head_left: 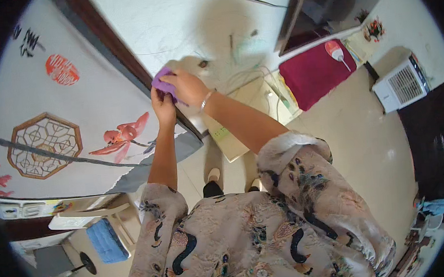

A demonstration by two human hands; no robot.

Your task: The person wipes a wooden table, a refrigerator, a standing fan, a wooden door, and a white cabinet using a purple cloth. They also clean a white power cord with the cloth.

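Observation:
A bunched purple cloth (163, 81) is held up against a dark brown frame edge (118, 49), where it meets the white wall. My right hand (188, 88) grips the cloth from the right, with a silver bracelet at its wrist. Close below it, my left hand (163, 110) has its fingers closed on the lower part of the same cloth. The two hands almost touch. Dark smudges and scribbled lines mark the wall (173, 23) just beyond them.
To the left hangs a large white printed sheet (75, 105) with a red flower. A pale low cabinet (235, 142) with cables stands right of my hands. Farther right are a maroon cloth (315, 78), a hand fan (335, 53) and an air cooler (403, 84). A chair with a blue cushion (107, 240) is lower left.

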